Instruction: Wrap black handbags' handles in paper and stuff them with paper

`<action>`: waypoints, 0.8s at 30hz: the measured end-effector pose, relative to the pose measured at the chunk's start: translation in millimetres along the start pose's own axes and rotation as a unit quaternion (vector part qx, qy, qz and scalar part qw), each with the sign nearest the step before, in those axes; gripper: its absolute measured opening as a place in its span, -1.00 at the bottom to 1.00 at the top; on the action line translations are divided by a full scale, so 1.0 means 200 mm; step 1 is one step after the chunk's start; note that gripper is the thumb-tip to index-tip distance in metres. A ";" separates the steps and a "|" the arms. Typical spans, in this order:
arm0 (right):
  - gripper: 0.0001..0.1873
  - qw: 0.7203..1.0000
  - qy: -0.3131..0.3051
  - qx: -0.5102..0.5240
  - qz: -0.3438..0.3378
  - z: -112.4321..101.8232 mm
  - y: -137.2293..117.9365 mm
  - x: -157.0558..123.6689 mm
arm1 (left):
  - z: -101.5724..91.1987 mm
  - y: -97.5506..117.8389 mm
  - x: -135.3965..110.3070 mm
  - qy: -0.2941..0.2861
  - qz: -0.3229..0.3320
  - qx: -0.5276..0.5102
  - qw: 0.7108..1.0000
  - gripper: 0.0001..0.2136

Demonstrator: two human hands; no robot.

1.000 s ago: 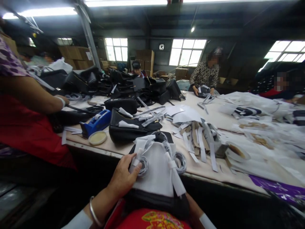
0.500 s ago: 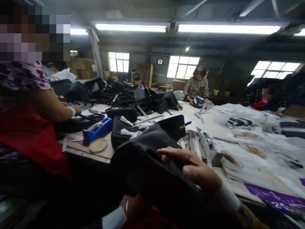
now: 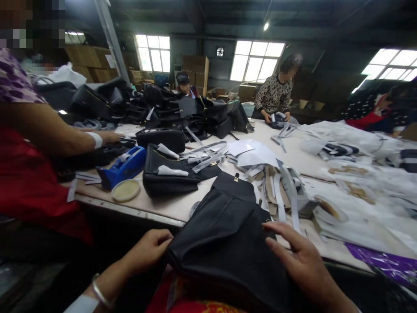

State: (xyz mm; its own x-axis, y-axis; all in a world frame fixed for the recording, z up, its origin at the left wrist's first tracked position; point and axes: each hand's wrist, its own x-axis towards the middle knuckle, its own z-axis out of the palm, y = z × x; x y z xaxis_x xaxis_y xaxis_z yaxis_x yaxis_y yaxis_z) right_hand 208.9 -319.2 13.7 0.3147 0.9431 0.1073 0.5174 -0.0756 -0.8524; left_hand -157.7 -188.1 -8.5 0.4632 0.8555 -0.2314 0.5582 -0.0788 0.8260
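I've lowered the black bag point(image 3: 221, 234); it now lies over the tabletop point(image 3: 169, 203) edge and my lap. My left fingers point(image 3: 163, 239) clench its side, and my right fingers point(image 3: 280, 231) are spread flat on it.

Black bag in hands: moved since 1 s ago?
Yes: the black bag flipped, white-wrapped face now hidden; still straddles the table edge, right of the blue tape dispenser.

Handbag workshop: piled black bags point(image 3: 182, 115)

Two hands point(image 3: 148, 250) point(image 3: 299, 258), one black bag point(image 3: 228, 234) between them, one blue tape dispenser point(image 3: 123, 166)
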 end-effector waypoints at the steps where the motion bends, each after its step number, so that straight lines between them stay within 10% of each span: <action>1: -0.50 0.995 0.075 -0.010 0.071 -0.01 0.07 -0.01 | -0.05 0.01 0.03 0.003 0.003 0.007 1.000 -0.65; 4: -0.30 0.967 0.093 0.071 0.225 0.03 0.20 -0.02 | -0.13 0.20 0.13 0.036 0.042 0.037 0.998 -0.64; 10: -0.42 0.947 0.008 0.232 0.224 0.12 0.17 0.04 | 0.09 0.69 0.26 -0.030 0.239 0.286 0.927 -0.40; 13: -0.47 0.959 0.033 0.191 0.205 0.11 0.20 0.07 | 0.18 0.69 0.31 -0.038 0.258 0.368 0.893 -0.39; 20: -0.52 0.960 0.004 0.187 0.207 0.13 0.32 0.06 | 0.06 0.42 0.41 0.027 0.103 0.365 0.925 -0.55; 24: -0.53 0.968 0.008 0.152 0.199 0.13 0.29 0.08 | 0.06 0.54 0.48 0.003 0.233 0.356 0.905 -0.49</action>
State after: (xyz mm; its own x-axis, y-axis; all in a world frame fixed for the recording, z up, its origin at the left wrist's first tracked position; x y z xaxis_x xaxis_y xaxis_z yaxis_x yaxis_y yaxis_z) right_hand 223.8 -300.7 -46.9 0.4544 0.8538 -0.2540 0.0948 -0.3298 -0.9393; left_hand -44.5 -121.4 51.7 0.7603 0.6468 0.0606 0.6062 -0.7399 0.2915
